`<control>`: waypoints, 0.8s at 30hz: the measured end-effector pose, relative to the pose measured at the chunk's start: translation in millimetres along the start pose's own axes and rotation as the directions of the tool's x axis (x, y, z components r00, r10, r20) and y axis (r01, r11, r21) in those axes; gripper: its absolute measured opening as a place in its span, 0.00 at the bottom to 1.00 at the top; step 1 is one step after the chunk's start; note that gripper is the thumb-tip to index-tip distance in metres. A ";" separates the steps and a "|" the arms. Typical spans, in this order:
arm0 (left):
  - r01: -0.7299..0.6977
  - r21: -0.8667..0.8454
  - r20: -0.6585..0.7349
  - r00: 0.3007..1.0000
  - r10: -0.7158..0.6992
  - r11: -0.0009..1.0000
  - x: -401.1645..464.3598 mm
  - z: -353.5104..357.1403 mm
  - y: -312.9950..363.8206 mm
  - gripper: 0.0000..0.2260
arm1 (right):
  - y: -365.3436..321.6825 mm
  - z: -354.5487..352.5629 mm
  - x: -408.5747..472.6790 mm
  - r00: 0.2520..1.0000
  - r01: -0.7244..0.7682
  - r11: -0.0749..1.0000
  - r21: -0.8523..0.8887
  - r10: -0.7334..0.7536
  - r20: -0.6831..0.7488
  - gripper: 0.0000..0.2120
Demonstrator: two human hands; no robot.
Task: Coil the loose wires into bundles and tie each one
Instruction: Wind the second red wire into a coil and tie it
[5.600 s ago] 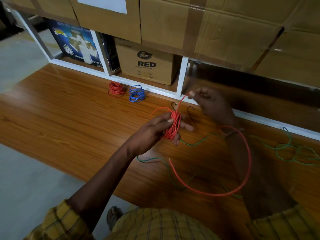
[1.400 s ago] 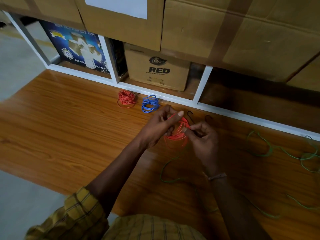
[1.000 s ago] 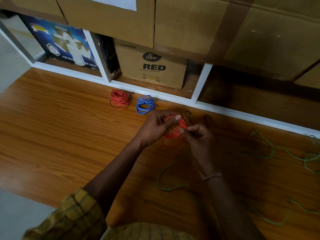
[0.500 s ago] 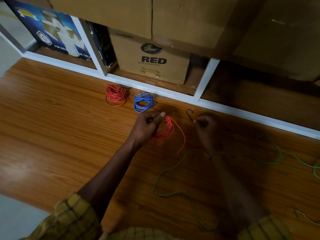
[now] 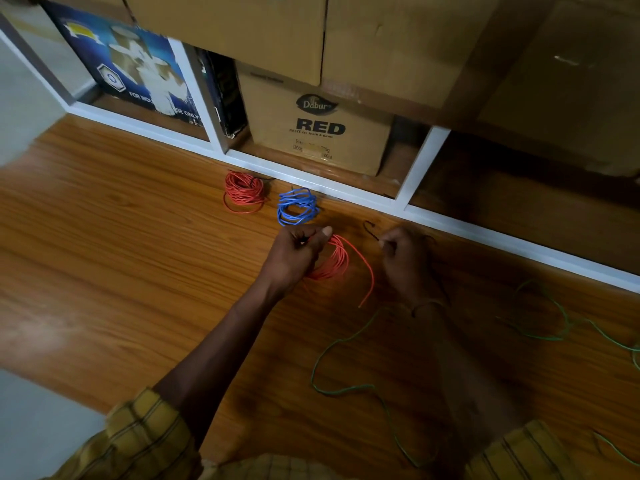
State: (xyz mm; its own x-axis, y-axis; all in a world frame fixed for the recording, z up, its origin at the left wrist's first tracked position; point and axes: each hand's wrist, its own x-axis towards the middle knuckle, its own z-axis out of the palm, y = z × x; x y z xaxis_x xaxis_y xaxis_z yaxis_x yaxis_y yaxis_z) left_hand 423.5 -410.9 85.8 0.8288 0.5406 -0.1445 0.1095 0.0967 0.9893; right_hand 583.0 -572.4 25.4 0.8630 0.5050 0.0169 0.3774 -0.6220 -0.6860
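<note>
- Holding the red coil (image 5: 330, 261) in your left hand (image 5: 294, 252), you have the fingers curled round its far end, with the thumb on top; it sits just above the table (image 5: 104, 254), near the far edge and the white shelf frame (image 5: 346, 188).
- Your right hand (image 5: 403, 258) pinches a thin black tie (image 5: 372, 230) between thumb and forefinger, just beside the coil.
- The coil's long axis runs from far-left to near-right, and its loose tail (image 5: 367, 271) curves off toward you, pointing at the near edge.
- To do this step well, tuck that tail into the loops first, then pass the tie round the middle of the bundle, across its long axis, and twist it tight.
- Keep your left grip firm; I judge the loops will spring apart if it slackens.
- Two finished bundles, a red bundle (image 5: 244, 192) and a blue bundle (image 5: 298, 206), lie by the far edge; the green wire (image 5: 346, 389) sprawls uncoiled toward the near right.
</note>
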 end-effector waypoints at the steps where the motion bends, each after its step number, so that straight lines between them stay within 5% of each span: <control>1: 0.010 -0.004 -0.006 1.000 -0.010 1.000 -0.8 -1.0 -0.8 0.17 | -11.7 -10.6 -6.7 0.999 0.035 0.993 0.113 -0.038 0.022 0.05; 4: 0.029 -0.015 -0.014 0.999 -0.029 0.999 -4.9 -1.9 -0.3 0.20 | -50.0 -42.5 -26.5 0.982 0.130 0.948 0.292 -0.164 0.095 0.07; 8: 0.036 -0.035 -0.020 0.999 -0.037 0.999 -14.4 -0.7 5.3 0.18 | -89.8 -79.3 -54.7 0.928 0.256 0.919 0.299 -0.321 0.190 0.05; 15: 0.007 0.012 -0.006 1.000 -0.007 1.000 -31.0 7.1 16.2 0.20 | -109.1 -88.4 -83.4 0.884 0.462 0.868 -0.180 -0.433 0.178 0.05; 24: -0.059 0.056 0.009 0.998 0.059 0.997 -57.0 27.6 27.1 0.20 | -116.3 -65.2 -119.8 0.873 0.444 0.815 -0.374 -0.486 -0.023 0.03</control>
State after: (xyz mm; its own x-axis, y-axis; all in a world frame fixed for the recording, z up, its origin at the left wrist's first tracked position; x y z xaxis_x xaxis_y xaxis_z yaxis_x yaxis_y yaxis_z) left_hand 394.4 -462.1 121.4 0.8387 0.5378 -0.0862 0.0910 0.0178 0.9957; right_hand 457.6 -599.6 150.6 0.5780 0.7298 0.3651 0.8158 -0.5064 -0.2794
